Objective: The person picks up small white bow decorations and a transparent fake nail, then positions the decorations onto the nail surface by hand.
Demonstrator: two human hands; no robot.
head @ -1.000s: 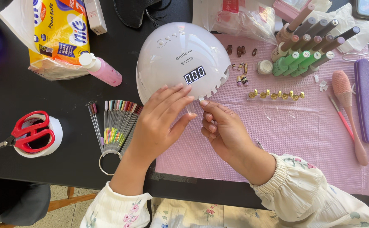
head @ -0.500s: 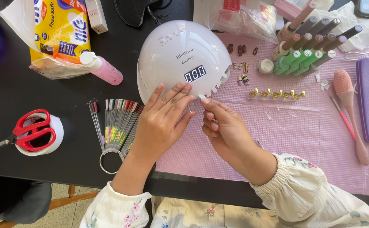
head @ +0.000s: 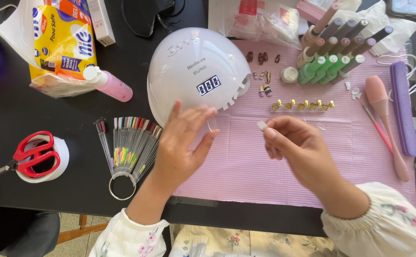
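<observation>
Head view, looking straight down at a black table [head: 8, 119] with a pink ribbed mat [head: 246, 166] on it. Left hand [head: 182, 143] is flat, palm down, fingers spread and released, gripping nothing; it lies at the mat's left edge with fingertips just in front of the mouth of the white dome-shaped nail lamp [head: 193, 71]. A clear artificial nail tip [head: 212, 124] appears to sit on one of its fingers, blurred. Right hand [head: 298, 152] is raised over the mat's middle, fingers curled, thumb and forefinger pinching a small white nail tip [head: 262, 125]. That tip sits between the two hands, just right of the lamp's opening, clear of the mat.

Containers:
- white plastic bag [head: 13, 28], top left: holds a yellow printed packet [head: 63, 40].
- pink bottle with white cap [head: 108, 84] lies on its side beside the bag.
- white tape roll [head: 58, 157], left: red-handled scissors [head: 27, 154] rest across it.
- metal ring [head: 121, 186]: holds a fan of coloured nail swatch sticks [head: 132, 140], touching the left wrist area.
- cluster of polish bottles [head: 331, 52], top right, tilted, green and pink caps.
</observation>
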